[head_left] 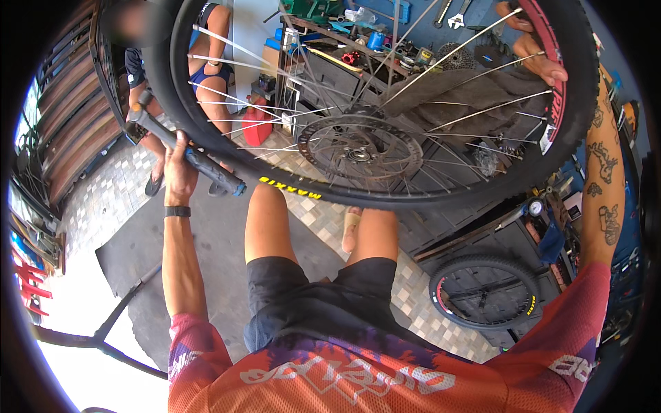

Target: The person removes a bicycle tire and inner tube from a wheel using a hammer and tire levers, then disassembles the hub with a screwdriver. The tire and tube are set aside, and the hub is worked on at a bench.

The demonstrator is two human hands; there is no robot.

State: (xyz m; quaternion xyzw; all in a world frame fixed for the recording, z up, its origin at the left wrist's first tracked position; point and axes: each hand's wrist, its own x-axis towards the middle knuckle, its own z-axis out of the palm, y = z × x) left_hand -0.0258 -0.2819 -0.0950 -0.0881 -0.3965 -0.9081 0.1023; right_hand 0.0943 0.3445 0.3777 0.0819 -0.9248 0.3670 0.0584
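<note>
While the bicycle wheel is held up in front of the person, its plane faces the camera and its axle points roughly toward the viewer. The left hand is closed around a black hand pump, whose long axis runs from upper left to lower right, the blue-tipped end lying lowest, just beside the tyre. The pump sits against the wheel's lower left edge. The right hand grips the tyre and rim at the upper right, fingers curled over the red-striped rim. The wheel therefore spans the gap between both hands. It carries a black knobby tyre with yellow lettering, silver spokes and a brake disc at the hub. Behind it stand a cluttered workbench and a second wheel on the tiled floor
</note>
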